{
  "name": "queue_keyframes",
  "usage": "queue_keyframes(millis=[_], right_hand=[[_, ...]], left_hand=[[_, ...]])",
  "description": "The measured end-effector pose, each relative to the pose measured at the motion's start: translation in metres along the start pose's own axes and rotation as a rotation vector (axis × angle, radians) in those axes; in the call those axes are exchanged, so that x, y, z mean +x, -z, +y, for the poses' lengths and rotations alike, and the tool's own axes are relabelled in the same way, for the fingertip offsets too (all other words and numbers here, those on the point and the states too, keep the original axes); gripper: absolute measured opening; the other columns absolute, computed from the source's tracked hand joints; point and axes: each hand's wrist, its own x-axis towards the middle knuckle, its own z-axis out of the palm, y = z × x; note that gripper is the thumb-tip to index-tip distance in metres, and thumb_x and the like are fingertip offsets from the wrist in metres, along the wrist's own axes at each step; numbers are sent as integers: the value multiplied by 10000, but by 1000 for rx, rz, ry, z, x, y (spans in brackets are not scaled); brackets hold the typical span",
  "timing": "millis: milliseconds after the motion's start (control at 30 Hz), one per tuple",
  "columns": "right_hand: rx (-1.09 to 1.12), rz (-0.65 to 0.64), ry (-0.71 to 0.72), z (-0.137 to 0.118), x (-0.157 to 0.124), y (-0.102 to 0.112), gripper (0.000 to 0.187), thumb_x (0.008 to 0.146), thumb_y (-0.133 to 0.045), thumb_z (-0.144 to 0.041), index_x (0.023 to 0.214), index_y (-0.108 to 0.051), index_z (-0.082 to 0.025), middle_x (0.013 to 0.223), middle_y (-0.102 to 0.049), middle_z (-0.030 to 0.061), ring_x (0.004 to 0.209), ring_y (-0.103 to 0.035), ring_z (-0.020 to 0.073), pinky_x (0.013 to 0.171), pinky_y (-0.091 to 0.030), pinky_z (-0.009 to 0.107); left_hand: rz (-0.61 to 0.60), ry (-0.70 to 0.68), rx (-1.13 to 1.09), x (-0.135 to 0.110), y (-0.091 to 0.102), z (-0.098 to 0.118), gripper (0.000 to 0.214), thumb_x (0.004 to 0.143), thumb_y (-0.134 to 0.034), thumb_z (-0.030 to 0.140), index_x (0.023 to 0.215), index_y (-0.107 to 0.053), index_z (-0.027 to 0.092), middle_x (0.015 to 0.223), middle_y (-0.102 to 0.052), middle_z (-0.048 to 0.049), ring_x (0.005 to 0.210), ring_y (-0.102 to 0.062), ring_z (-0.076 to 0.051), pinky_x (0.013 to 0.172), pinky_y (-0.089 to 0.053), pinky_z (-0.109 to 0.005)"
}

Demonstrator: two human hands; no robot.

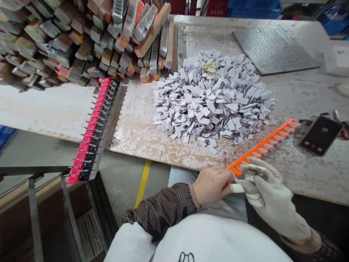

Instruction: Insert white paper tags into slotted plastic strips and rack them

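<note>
A long orange strip (265, 143) with a row of slots lies slanted over the table's front edge. Small white paper pieces sit in several of its slots. Bare but for a white cover on the thumb tip, my left hand (211, 185) is closed on the strip's near end. My right hand (269, 198), in a white glove with dirty fingertips, is pinched beside that same end. A small pale paper piece (239, 181) shows at its fingertips, partly hidden. Beyond the strip spreads a big heap of cut white paper pieces (212, 102).
Stacked bars (68, 43) fill the back left. A pink-and-black strip with metal pins (92, 127) juts past the table edge above a metal rack (35, 218). A metal sheet (275, 49) lies at the back right, and a phone (321, 134) lies at the right.
</note>
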Motion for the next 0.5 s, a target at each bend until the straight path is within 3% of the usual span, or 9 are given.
queue_keyframes(millis=[100, 267, 400, 500], right_hand=[[-209, -17, 141, 15, 15, 0, 111, 1002, -741, -242, 915, -674, -231, 1227, -795, 130, 1403, -668, 390, 1267, -487, 626], [-420, -169, 262, 24, 30, -7, 68, 1005, -724, -236, 950, -728, -196, 1198, -794, 148, 1351, -675, 383, 1284, -452, 631], [-366, -289, 238, 24, 35, -14, 109, 964, -663, -157, 896, -734, -203, 1180, -797, 135, 1388, -648, 360, 1344, -368, 638], [-308, -271, 215, 26, 35, -20, 189, 996, -641, -168, 829, -719, -210, 1105, -805, 122, 1334, -685, 328, 1355, -364, 600]], left_hand=[[122, 65, 181, 1, -2, -8, 692, 983, -776, 711, 1352, -661, 137, 1159, -777, -150, 1083, -737, -338, 963, -572, -451], [90, 50, 269, -4, -13, -14, 566, 1029, -716, 708, 1164, -699, 159, 1054, -775, -123, 992, -741, -310, 905, -549, -432], [99, 71, 275, -4, -20, -17, 591, 1021, -695, 751, 1152, -700, 174, 1019, -770, -103, 942, -737, -288, 877, -522, -409], [96, 76, 262, -3, -22, -18, 603, 1016, -682, 775, 1117, -702, 181, 1001, -772, -91, 914, -734, -273, 866, -513, -400]])
